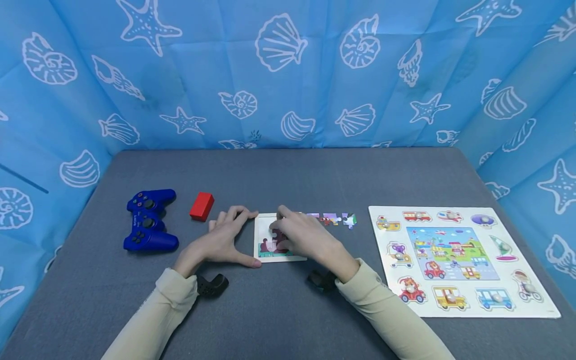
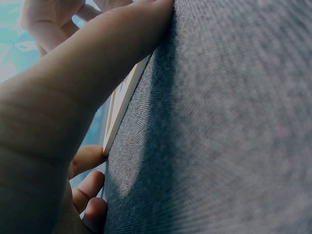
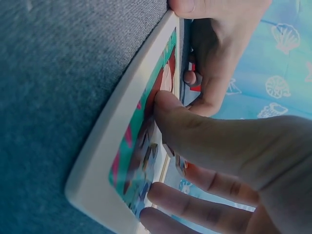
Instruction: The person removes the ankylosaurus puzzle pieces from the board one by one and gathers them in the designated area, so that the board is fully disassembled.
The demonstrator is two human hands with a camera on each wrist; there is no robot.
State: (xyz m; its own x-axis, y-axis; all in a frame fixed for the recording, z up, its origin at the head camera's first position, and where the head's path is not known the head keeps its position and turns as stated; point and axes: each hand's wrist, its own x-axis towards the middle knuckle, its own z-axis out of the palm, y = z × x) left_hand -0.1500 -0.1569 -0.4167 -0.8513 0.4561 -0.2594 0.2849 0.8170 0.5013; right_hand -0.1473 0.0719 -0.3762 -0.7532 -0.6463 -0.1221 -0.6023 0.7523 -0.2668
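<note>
A small jigsaw puzzle tray point(image 1: 257, 239) with a pale frame lies on the grey table between both hands. Part of a picture in dark red and teal point(image 1: 266, 248) fills its lower area; white backing shows above. My left hand point(image 1: 218, 244) holds the tray's left side, thumb at the near corner and a fingertip at the far one. Over the tray, my right hand point(image 1: 306, 237) pinches a small puzzle piece point(image 3: 181, 165), mostly hidden by the fingers. Its thumb reaches down to the picture in the right wrist view. Several loose puzzle pieces point(image 1: 348, 220) lie in a row beyond the right hand.
A blue game controller point(image 1: 150, 220) and a red block point(image 1: 202, 206) lie to the left. On the right is a large white peg puzzle board point(image 1: 387, 260) with vehicle pieces. A blue shell-patterned curtain point(image 1: 315, 90) hangs behind the table point(image 1: 270, 320).
</note>
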